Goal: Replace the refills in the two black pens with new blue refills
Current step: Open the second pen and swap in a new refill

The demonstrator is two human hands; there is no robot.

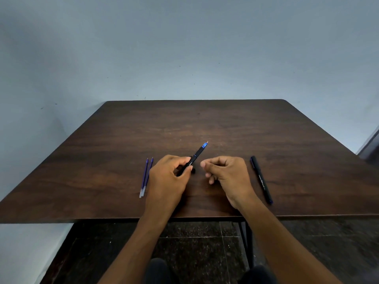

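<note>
My left hand (167,177) grips a black pen (195,155) by its lower barrel; the uncapped blue tip points up and away to the right. A small dark piece (193,170), perhaps the cap, lies on the table just below the pen. My right hand (227,173) hovers beside it, fingers loosely curled, holding nothing that I can see. A second black pen (261,180), capped, lies on the table to the right of my right hand. Two blue refills (145,177) lie side by side to the left of my left hand.
The dark wooden table (205,124) stands against a pale wall, with its near edge just over my knees. Dark tiled floor and a black table leg (247,242) show below the edge.
</note>
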